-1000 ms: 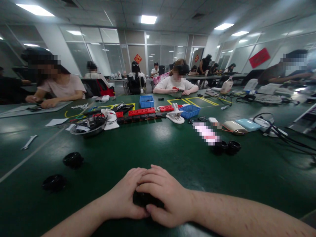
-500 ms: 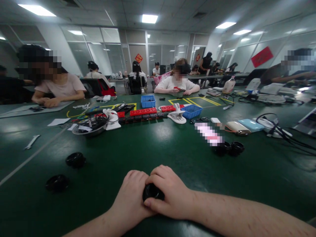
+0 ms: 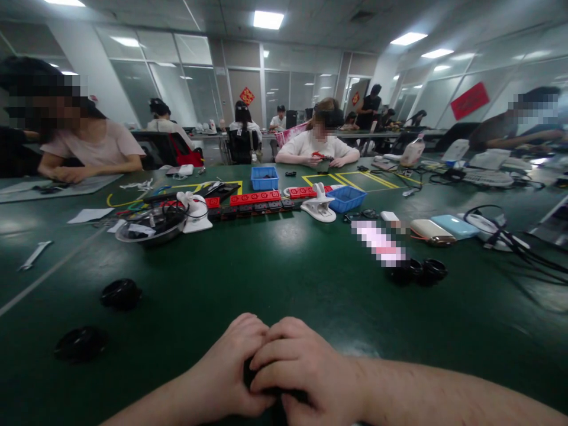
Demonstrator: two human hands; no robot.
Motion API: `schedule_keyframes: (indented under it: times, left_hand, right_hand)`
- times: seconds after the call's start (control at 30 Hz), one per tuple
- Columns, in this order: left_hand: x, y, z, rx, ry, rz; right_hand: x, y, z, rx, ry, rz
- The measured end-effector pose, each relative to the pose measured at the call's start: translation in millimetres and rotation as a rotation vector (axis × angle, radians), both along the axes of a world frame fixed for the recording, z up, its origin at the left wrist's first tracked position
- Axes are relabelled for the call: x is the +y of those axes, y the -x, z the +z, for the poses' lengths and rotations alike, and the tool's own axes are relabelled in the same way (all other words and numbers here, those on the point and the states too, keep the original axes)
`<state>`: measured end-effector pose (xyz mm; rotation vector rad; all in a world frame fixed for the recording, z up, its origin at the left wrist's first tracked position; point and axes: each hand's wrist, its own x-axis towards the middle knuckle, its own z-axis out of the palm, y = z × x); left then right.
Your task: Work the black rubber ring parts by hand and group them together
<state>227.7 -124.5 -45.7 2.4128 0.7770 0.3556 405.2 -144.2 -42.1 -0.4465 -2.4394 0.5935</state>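
Both hands are wrapped round a black ring-shaped plastic part (image 3: 249, 368) low in the middle of the head view. My left hand (image 3: 233, 364) grips it from the left, fingers curled over its far side. Across its top and right side bends my right hand (image 3: 306, 367), its thumb at the near edge. Most of the part is hidden under the fingers. Two similar black parts lie to the left, one black part (image 3: 120, 294) farther away and another black part (image 3: 80, 343) nearer. On the right, more black parts (image 3: 432, 271) sit beside a blurred-out pink-white object (image 3: 379, 242).
Across the green table (image 3: 284, 272) run red power strips (image 3: 255, 197), with blue bins (image 3: 346, 199), a white clip stand (image 3: 319, 207) and a metal bowl (image 3: 153, 231) of cables. A wrench (image 3: 36, 255) lies left, power banks (image 3: 432, 232) right. Co-workers sit opposite and at both sides.
My hands with the black part have come lower and nearer to me. The right fingers now cover the opening that showed before. The camera view has shifted slightly.
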Motion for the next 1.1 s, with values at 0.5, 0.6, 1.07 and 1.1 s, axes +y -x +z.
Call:
schedule_keyframes:
  times: [0.5, 0.6, 1.07, 1.1]
  left_hand:
    - [2.3, 4.8, -7.2, -0.118, 0.146, 0.106]
    - [1.1, 3.3, -11.3, -0.116, 0.066, 0.179]
    - [0.9, -1.2, -16.9, 0.043, -0.071, 0.293]
    - [2.5, -0.1, -17.5, 0.043, -0.052, 0.268]
  right_hand:
    - [0.9, 3.7, -9.4, 0.058, 0.001, -0.227]
    - [0.5, 3.0, -6.8, 0.120, 0.111, -0.286]
    - [2.7, 6.4, -11.9, 0.061, 0.187, -0.474]
    - [4.0, 5.7, -13.0, 0.053, 0.172, -0.453]
